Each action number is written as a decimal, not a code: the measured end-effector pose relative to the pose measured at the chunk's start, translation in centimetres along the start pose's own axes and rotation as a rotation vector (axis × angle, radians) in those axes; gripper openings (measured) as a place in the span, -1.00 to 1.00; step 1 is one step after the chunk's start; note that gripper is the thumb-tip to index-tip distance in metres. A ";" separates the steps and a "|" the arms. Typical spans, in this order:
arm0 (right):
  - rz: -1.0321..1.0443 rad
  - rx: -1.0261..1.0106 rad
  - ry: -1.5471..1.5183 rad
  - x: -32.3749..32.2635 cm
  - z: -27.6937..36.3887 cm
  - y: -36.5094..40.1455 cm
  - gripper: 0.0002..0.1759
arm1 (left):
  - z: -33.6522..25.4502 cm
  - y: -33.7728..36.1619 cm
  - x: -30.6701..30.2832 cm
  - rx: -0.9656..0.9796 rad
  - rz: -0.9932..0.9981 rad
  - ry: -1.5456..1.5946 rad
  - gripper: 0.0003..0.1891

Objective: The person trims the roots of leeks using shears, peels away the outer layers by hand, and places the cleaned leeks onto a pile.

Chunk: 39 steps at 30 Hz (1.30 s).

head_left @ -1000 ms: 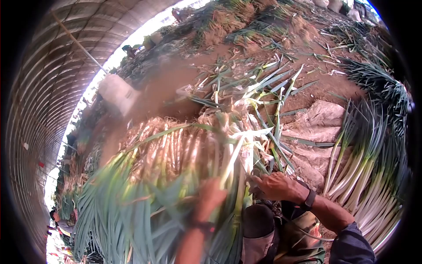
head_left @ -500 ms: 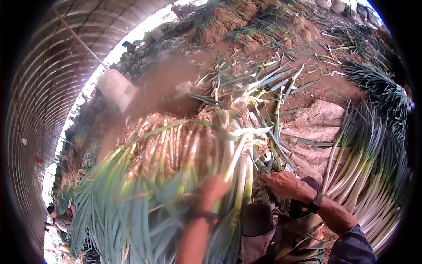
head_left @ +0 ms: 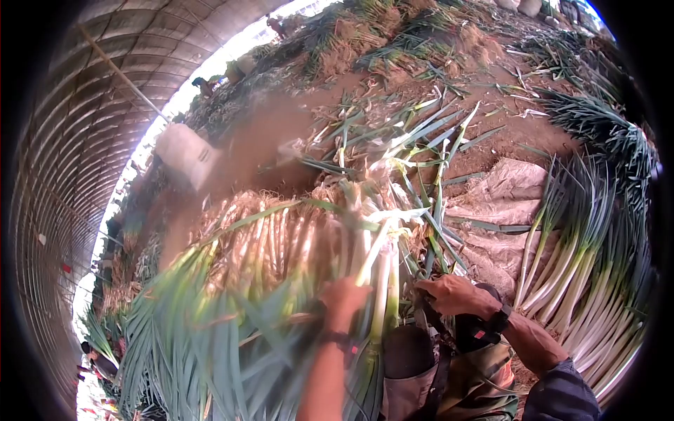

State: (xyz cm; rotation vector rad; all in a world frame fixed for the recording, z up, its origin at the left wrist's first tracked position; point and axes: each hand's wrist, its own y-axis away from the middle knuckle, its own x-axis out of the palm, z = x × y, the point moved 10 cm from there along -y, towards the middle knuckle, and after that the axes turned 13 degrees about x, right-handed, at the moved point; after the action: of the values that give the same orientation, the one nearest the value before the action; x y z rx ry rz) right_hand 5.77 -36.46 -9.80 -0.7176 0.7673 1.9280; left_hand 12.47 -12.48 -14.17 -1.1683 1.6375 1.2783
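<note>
Long green onions (head_left: 281, 238) with rooty brown ends lie in a wide row, their green leaves fanning toward the bottom left. My left hand (head_left: 344, 298) is closed round a white onion stalk (head_left: 375, 256) at the right end of the row. To its right, my right hand (head_left: 456, 295) has its fingers bent and pressed together beside the stalks, near my knee; what it may hold is too small to name. Peeled leaf scraps (head_left: 407, 165) are strewn beyond both hands. A dirt smudge blurs part of the view.
Cleaned onions (head_left: 583, 259) with white stems lie at the right, beside a crumpled tan sack (head_left: 502, 203). A white sack (head_left: 186, 151) stands at the left. More onion heaps (head_left: 393, 35) lie farther back. A person (head_left: 102, 361) is at the lower left edge.
My left hand is slightly higher and farther right, and less blurred. The right hand has hardly moved. The view has shifted a little.
</note>
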 end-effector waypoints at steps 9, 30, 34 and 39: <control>0.152 -0.015 0.247 3.2 -1.3 -0.6 -0.67 | -3.2 3.2 -0.8 0.119 0.005 0.040 -0.53; 0.099 0.007 0.078 2.5 -1.6 -0.9 -0.65 | -4.3 11.0 -1.4 0.048 0.098 0.176 -0.45; -0.126 -0.205 -0.146 0.4 -0.9 -1.8 -0.47 | -2.9 11.5 -4.7 0.126 0.040 0.137 -0.42; -0.204 -0.056 -0.327 -5.2 3.0 -2.7 -0.10 | -2.5 13.8 -5.6 0.181 0.039 0.195 -0.43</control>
State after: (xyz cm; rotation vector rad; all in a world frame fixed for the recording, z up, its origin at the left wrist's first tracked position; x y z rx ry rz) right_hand 9.87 -35.89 -4.63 -0.4759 0.4230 1.8240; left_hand 1.09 -12.51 -4.27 -1.1832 1.8839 1.0409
